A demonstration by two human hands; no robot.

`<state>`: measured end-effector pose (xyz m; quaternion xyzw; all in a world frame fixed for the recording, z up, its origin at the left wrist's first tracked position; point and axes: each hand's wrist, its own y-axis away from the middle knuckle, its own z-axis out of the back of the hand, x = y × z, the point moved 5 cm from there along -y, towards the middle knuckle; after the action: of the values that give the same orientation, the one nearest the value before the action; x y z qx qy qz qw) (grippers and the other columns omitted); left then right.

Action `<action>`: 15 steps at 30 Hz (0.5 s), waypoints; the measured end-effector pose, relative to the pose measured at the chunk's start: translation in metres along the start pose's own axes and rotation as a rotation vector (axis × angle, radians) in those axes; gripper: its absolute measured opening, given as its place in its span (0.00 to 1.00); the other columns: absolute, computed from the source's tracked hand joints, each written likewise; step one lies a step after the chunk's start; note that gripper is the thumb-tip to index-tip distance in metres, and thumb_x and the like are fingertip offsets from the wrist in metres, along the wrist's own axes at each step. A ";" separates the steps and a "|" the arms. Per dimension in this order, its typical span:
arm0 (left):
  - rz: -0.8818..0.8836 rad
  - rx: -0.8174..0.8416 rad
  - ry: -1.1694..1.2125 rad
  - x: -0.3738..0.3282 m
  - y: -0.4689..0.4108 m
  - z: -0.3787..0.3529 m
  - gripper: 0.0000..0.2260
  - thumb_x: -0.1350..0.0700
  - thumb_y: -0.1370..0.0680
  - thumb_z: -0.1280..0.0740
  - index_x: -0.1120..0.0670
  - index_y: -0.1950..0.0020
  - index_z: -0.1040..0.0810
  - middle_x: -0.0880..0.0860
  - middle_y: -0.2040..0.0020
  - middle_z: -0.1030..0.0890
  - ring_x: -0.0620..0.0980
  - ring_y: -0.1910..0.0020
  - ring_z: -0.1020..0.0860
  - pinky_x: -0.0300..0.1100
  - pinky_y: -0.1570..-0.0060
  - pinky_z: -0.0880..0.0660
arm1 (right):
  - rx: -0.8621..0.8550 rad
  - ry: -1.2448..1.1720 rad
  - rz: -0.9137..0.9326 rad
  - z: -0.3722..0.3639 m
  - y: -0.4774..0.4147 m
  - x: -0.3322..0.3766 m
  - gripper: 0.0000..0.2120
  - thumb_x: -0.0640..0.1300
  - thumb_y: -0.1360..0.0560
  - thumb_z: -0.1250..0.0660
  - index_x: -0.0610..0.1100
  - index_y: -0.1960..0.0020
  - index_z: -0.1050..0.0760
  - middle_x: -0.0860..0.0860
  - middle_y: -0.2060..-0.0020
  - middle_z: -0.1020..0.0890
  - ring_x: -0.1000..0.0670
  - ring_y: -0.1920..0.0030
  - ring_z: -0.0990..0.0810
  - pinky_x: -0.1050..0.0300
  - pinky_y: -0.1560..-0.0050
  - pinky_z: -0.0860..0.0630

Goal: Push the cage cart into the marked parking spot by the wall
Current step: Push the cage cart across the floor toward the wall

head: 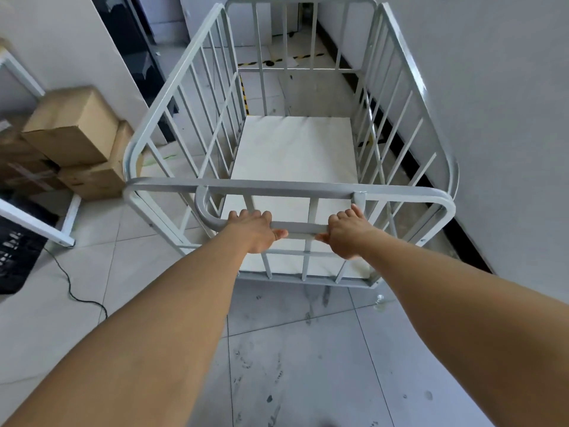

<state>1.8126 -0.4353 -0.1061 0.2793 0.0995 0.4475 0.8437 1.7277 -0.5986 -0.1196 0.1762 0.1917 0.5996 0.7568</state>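
Both arms out, 2 hands wrapped around the cart handle (300,228)

Left hand (257,231) and right hand (348,235) clamp it; cage cart (292,149) sits beside the right wall (492,87), yellow-black floor tape (289,59) ahead, cardboard boxes (74,127) left.

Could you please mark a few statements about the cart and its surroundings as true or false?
1. Both hands grip the cart's handle bar. True: the left hand and right hand are closed on it.
2. The cage cart is loaded with boxes. False: only its pale floor panel shows inside.
3. Cardboard boxes are stacked on the person's left. True.
4. Yellow-and-black floor tape lies ahead of the cart. True: it shows through the far bars.
5. The wall is on the cart's left. False: it runs close along the cart's right side.
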 end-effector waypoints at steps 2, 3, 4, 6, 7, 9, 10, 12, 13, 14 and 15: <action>-0.003 -0.003 0.008 -0.001 -0.017 0.014 0.28 0.38 0.19 0.52 0.56 0.28 0.38 0.57 0.29 0.34 0.59 0.28 0.38 0.56 0.32 0.43 | -0.001 -0.010 -0.009 0.009 -0.018 -0.010 0.31 0.61 0.19 0.54 0.38 0.30 0.36 0.40 0.32 0.30 0.40 0.26 0.39 0.44 0.22 0.57; 0.000 -0.005 0.011 -0.002 -0.024 0.019 0.28 0.38 0.19 0.52 0.56 0.28 0.38 0.57 0.29 0.34 0.59 0.28 0.38 0.56 0.32 0.43 | -0.001 -0.012 -0.013 0.013 -0.025 -0.015 0.31 0.61 0.19 0.54 0.38 0.30 0.36 0.40 0.32 0.30 0.40 0.26 0.39 0.44 0.22 0.57; -0.002 -0.007 0.012 -0.003 -0.034 0.026 0.28 0.38 0.19 0.52 0.56 0.28 0.38 0.57 0.28 0.34 0.59 0.28 0.38 0.56 0.32 0.43 | -0.003 -0.013 -0.012 0.018 -0.035 -0.021 0.31 0.61 0.19 0.54 0.38 0.30 0.36 0.40 0.32 0.30 0.40 0.26 0.39 0.44 0.22 0.57; 0.000 -0.006 0.013 -0.004 -0.053 0.040 0.29 0.38 0.19 0.52 0.56 0.27 0.39 0.57 0.28 0.35 0.59 0.27 0.39 0.56 0.31 0.44 | -0.011 -0.015 -0.008 0.029 -0.055 -0.031 0.31 0.61 0.19 0.54 0.38 0.30 0.36 0.40 0.31 0.30 0.40 0.26 0.40 0.44 0.22 0.57; 0.004 -0.002 0.013 -0.005 -0.064 0.047 0.29 0.38 0.19 0.53 0.56 0.27 0.39 0.57 0.27 0.35 0.59 0.27 0.40 0.57 0.31 0.44 | -0.012 -0.015 -0.005 0.034 -0.065 -0.037 0.31 0.61 0.19 0.54 0.38 0.29 0.36 0.40 0.31 0.31 0.40 0.25 0.40 0.44 0.22 0.57; 0.008 -0.004 0.009 -0.005 -0.083 0.060 0.29 0.38 0.19 0.54 0.57 0.26 0.40 0.57 0.27 0.36 0.59 0.27 0.40 0.57 0.31 0.43 | -0.020 -0.012 -0.002 0.044 -0.084 -0.047 0.31 0.60 0.19 0.54 0.38 0.28 0.37 0.39 0.30 0.32 0.40 0.25 0.41 0.45 0.22 0.57; 0.011 -0.008 0.009 -0.006 -0.094 0.067 0.29 0.38 0.19 0.54 0.57 0.26 0.40 0.57 0.28 0.36 0.60 0.27 0.40 0.57 0.31 0.43 | -0.021 -0.010 -0.001 0.050 -0.095 -0.053 0.31 0.60 0.19 0.54 0.37 0.28 0.38 0.39 0.30 0.33 0.40 0.25 0.42 0.45 0.22 0.58; 0.019 -0.018 0.017 -0.007 -0.115 0.081 0.29 0.38 0.19 0.54 0.56 0.26 0.40 0.57 0.28 0.35 0.60 0.28 0.40 0.56 0.32 0.43 | -0.019 -0.008 -0.004 0.061 -0.115 -0.065 0.32 0.60 0.19 0.54 0.37 0.27 0.39 0.39 0.29 0.33 0.40 0.24 0.42 0.45 0.22 0.58; 0.021 -0.020 0.016 -0.008 -0.124 0.087 0.29 0.38 0.19 0.54 0.56 0.26 0.40 0.57 0.28 0.36 0.60 0.28 0.40 0.56 0.31 0.43 | -0.023 -0.004 -0.002 0.066 -0.123 -0.069 0.31 0.60 0.19 0.54 0.37 0.27 0.39 0.39 0.29 0.33 0.40 0.24 0.42 0.45 0.22 0.58; 0.020 -0.016 0.020 -0.010 -0.135 0.095 0.29 0.38 0.19 0.54 0.56 0.26 0.40 0.57 0.28 0.36 0.60 0.28 0.40 0.56 0.31 0.43 | -0.024 -0.002 0.000 0.072 -0.134 -0.075 0.31 0.60 0.19 0.54 0.37 0.28 0.38 0.39 0.29 0.33 0.40 0.24 0.42 0.45 0.22 0.58; 0.022 -0.008 0.029 -0.010 -0.145 0.102 0.29 0.38 0.19 0.54 0.56 0.26 0.40 0.58 0.27 0.36 0.60 0.27 0.40 0.57 0.31 0.44 | -0.019 -0.003 0.001 0.078 -0.143 -0.081 0.31 0.60 0.19 0.54 0.37 0.28 0.38 0.39 0.29 0.33 0.40 0.24 0.42 0.45 0.22 0.58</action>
<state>1.9505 -0.5470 -0.1040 0.2705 0.1068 0.4611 0.8384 1.8696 -0.7121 -0.1171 0.1700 0.1848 0.6015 0.7584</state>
